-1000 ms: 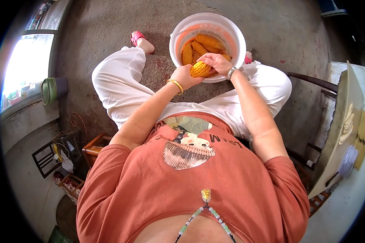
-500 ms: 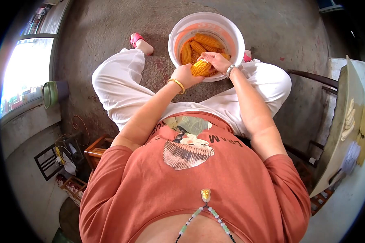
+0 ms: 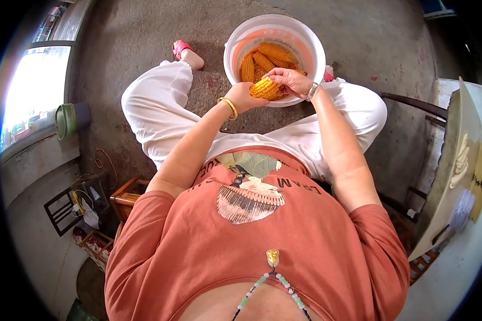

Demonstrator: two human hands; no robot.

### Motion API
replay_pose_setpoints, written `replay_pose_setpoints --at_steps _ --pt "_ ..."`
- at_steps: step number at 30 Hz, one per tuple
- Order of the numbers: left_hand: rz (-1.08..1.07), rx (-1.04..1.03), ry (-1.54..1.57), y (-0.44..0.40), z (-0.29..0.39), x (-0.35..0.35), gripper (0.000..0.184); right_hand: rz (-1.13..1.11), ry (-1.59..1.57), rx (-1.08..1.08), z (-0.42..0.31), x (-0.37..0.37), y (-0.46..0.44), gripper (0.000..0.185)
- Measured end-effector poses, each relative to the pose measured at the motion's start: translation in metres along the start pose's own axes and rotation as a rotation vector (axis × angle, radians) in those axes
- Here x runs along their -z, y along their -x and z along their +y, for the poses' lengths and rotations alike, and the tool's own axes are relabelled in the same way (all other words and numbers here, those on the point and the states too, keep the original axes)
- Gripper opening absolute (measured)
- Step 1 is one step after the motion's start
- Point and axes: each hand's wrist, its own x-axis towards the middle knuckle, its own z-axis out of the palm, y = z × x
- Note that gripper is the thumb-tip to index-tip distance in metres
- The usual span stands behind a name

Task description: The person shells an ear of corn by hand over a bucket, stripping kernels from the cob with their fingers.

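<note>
An ear of yellow corn (image 3: pixel 264 90) is held over the near rim of a white bucket (image 3: pixel 317 40). Wrapped around its left side, my left hand (image 3: pixel 241 98) is closed and wears a gold bangle at the wrist. My right hand (image 3: pixel 294 84) comes in from the other side, thumb and fingers pressed to the upper right end of the ear; its fingertips partly cover the kernels there. Below, inside the bucket, lie several more ears of corn (image 3: pixel 275 52), with what look like loose kernels among them.
The bucket stands on a concrete floor (image 3: pixel 144 32) between my knees in white trousers (image 3: pixel 158 99). At the left are a green container (image 3: pixel 65 123) and a wooden stool (image 3: pixel 127 198). A board-like panel (image 3: pixel 439 187) leans at the right, by a dark wooden bar (image 3: pixel 415 104).
My right hand has turned slightly, its wrist shifting to the right, with the fingers still at the ear's upper end. The left hand keeps its hold, moved slightly up and left.
</note>
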Motion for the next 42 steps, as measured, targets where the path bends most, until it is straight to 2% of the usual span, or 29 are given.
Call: replay_pose_setpoints --at_steps 6,9,12,16,22,25,31,36,39,42 --pt "0.047 -0.01 -0.054 -0.002 0.006 -0.004 0.06 0.142 0.186 0.124 0.011 0.003 -0.011 0.03" --pt "0.059 -0.019 -0.042 -0.002 0.007 -0.003 0.059 0.281 0.136 0.068 0.008 -0.006 -0.008 0.033" --pt "-0.021 0.072 0.109 -0.003 0.006 0.001 0.054 0.192 0.04 0.048 -0.006 -0.011 0.001 0.04" --pt "-0.092 0.105 0.29 -0.001 0.003 0.005 0.046 0.095 0.036 0.044 -0.008 -0.006 0.002 0.033" --pt "-0.075 0.119 0.275 0.001 0.002 0.006 0.043 0.101 0.088 0.061 -0.002 -0.007 -0.002 0.029" --pt "-0.082 0.145 0.234 -0.001 0.002 0.006 0.047 0.124 0.105 0.075 0.0 -0.009 -0.003 0.029" --pt "0.166 -0.097 -0.01 -0.007 -0.005 -0.012 0.044 0.163 0.109 0.142 0.013 0.001 -0.011 0.03" --pt "-0.022 0.126 0.171 0.001 0.014 0.003 0.045 0.269 0.057 0.127 0.0 -0.016 -0.005 0.032" --pt "-0.089 0.159 0.304 0.0 0.009 0.005 0.04 0.167 0.045 0.049 -0.008 -0.014 0.0 0.034" --pt "-0.149 0.2 0.492 0.001 0.006 0.003 0.036 0.083 0.042 0.058 -0.006 -0.005 -0.001 0.035"
